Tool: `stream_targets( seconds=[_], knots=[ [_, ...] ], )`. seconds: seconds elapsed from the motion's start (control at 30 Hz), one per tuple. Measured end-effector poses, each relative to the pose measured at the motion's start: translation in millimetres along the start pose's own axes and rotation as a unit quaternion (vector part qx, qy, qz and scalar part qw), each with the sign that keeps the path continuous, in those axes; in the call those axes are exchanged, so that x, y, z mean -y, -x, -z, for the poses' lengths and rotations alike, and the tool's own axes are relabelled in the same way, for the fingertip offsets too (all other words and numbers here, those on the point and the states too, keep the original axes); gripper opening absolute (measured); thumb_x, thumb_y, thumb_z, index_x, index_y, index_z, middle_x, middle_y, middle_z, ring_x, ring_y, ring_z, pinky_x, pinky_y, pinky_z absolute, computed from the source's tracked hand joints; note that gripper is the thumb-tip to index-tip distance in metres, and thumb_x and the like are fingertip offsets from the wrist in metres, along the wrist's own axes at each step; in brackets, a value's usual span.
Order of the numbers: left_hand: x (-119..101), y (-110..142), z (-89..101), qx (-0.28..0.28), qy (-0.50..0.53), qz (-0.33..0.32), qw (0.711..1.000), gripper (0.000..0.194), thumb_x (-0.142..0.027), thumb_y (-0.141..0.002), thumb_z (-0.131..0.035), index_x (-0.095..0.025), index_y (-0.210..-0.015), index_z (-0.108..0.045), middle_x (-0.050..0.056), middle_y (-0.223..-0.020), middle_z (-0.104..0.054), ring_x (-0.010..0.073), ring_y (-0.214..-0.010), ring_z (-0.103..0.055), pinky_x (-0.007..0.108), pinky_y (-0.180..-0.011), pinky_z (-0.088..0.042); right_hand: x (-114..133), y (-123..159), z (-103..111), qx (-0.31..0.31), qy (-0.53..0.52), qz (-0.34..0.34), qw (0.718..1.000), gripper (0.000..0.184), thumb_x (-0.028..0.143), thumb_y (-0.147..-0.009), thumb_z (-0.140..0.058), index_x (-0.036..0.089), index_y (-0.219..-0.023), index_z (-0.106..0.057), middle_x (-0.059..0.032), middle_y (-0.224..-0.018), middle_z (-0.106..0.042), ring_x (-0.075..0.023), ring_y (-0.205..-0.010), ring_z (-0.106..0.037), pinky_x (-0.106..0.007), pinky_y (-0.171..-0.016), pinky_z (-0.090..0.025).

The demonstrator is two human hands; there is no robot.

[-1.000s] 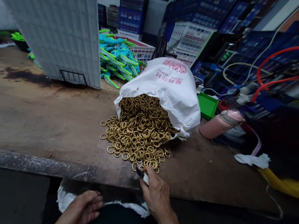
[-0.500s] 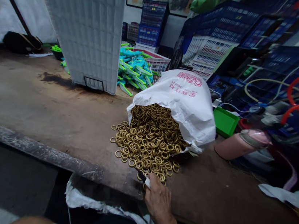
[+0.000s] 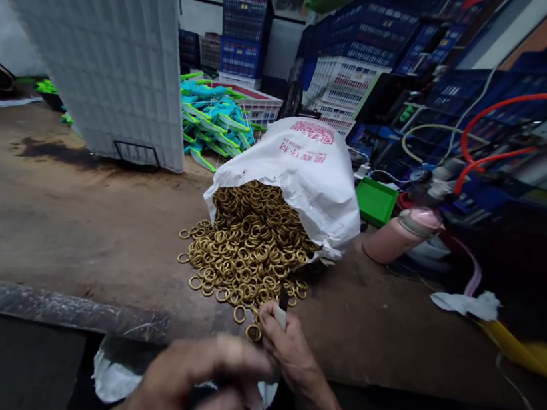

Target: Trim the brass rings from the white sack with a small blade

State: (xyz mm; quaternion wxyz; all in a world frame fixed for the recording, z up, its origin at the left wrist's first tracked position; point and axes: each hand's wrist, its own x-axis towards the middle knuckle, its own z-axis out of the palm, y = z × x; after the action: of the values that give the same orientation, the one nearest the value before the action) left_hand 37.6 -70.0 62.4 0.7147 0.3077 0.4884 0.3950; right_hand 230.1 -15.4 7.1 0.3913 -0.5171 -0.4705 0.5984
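My right hand (image 3: 290,345) is closed around a small knife (image 3: 281,313) with a pale handle, its dark blade pointing up and away. It is just in front of a heap of brass-coloured rings (image 3: 257,250) that spills from the mouth of a white sack (image 3: 308,169) lying on its side. A loose ring (image 3: 253,332) lies close by that hand's fingers. Nearest to me, my left hand (image 3: 199,383) is raised in front of the table edge. Motion smears its fingers, so I cannot make out whether they hold anything.
The brown table (image 3: 74,226) bears a tall pale corrugated panel (image 3: 121,57) and a pile of blue-green pieces (image 3: 214,116). On the right are a green tray (image 3: 375,202) and a pink bottle (image 3: 403,235). A white bag (image 3: 115,372) hangs below the front edge.
My left hand has come up into view from below. My right hand has turned the knife upright and back from the rings' front edge. The whole scene has shifted left.
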Motion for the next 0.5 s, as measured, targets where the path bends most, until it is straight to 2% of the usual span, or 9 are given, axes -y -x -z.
stream_targets(
  seconds=[0.07, 0.13, 0.2, 0.27, 0.33, 0.4, 0.5],
  knots=[
    [-12, -27, -6.9, -0.006, -0.083, -0.093, 0.992, 0.032, -0.024, -0.069, -0.064, -0.026, -0.101, -0.061, 0.004, -0.083, -0.06, 0.0176, -0.073, -0.055, 0.028, -0.063, -0.046, 7, 5, -4, 0.052, -0.076, -0.038, 0.995, 0.032, 0.051, -0.075, -0.049, 0.021, -0.072, -0.038, 0.0114, -0.048, -0.024, -0.0031, -0.037, -0.017, -0.016, -0.035, -0.017],
    [-13, -49, -10.9, -0.012, -0.158, -0.173, 0.972, 0.035, -0.023, -0.069, -0.062, -0.023, -0.105, -0.058, 0.001, -0.071, -0.056, 0.013, -0.06, -0.05, 0.023, -0.055, -0.042, 11, 9, -8, 0.086, -0.11, -0.057, 0.989, 0.034, 0.052, -0.074, -0.052, 0.021, -0.072, -0.038, 0.0119, -0.048, -0.024, -0.002, -0.036, -0.016, -0.015, -0.034, -0.015],
    [-6, -62, -10.4, 0.018, -0.192, -0.194, 0.962, 0.034, -0.023, -0.072, -0.058, -0.021, -0.106, -0.057, 0.0, -0.069, -0.055, 0.0113, -0.057, -0.048, 0.021, -0.055, -0.041, 12, 10, -12, 0.102, -0.127, -0.07, 0.984, 0.036, 0.052, -0.072, -0.055, 0.021, -0.072, -0.038, 0.0123, -0.048, -0.025, -0.0013, -0.035, -0.015, -0.014, -0.033, -0.015],
    [6, -67, -6.9, 0.068, -0.217, -0.213, 0.95, 0.025, -0.024, -0.076, -0.053, -0.018, -0.1, -0.059, 0.002, -0.074, -0.058, 0.0124, -0.065, -0.051, 0.022, -0.062, -0.041, 11, 9, -15, 0.113, -0.136, -0.079, 0.981, 0.036, 0.052, -0.072, -0.055, 0.02, -0.072, -0.038, 0.0124, -0.047, -0.025, -0.0011, -0.035, -0.016, -0.014, -0.033, -0.014],
    [16, -67, -2.4, 0.092, -0.218, -0.223, 0.946, 0.019, -0.025, -0.079, -0.049, -0.017, -0.092, -0.06, 0.003, -0.079, -0.06, 0.0137, -0.071, -0.052, 0.024, -0.067, -0.042, 10, 7, -19, 0.124, -0.14, -0.084, 0.979, 0.035, 0.051, -0.072, -0.055, 0.02, -0.072, -0.038, 0.0127, -0.046, -0.025, -0.0008, -0.034, -0.016, -0.013, -0.032, -0.014],
    [24, -67, 1.7, 0.077, -0.209, -0.218, 0.95, 0.016, -0.026, -0.08, -0.048, -0.016, -0.084, -0.059, 0.002, -0.075, -0.058, 0.0127, -0.068, -0.051, 0.023, -0.065, -0.041, 8, 4, -24, 0.122, -0.137, -0.09, 0.979, 0.035, 0.05, -0.072, -0.056, 0.02, -0.071, -0.038, 0.013, -0.046, -0.024, -0.0005, -0.033, -0.015, -0.013, -0.031, -0.015],
    [30, -68, 6.6, 0.026, -0.226, -0.217, 0.949, 0.015, -0.027, -0.08, -0.049, -0.015, -0.074, -0.056, -0.001, -0.063, -0.053, 0.0099, -0.058, -0.046, 0.021, -0.057, -0.039, 5, 0, -30, 0.082, -0.108, -0.087, 0.987, 0.036, 0.052, -0.072, -0.054, 0.02, -0.07, -0.038, 0.0125, -0.047, -0.026, -0.0007, -0.034, -0.017, -0.014, -0.031, -0.015]
  ],
)
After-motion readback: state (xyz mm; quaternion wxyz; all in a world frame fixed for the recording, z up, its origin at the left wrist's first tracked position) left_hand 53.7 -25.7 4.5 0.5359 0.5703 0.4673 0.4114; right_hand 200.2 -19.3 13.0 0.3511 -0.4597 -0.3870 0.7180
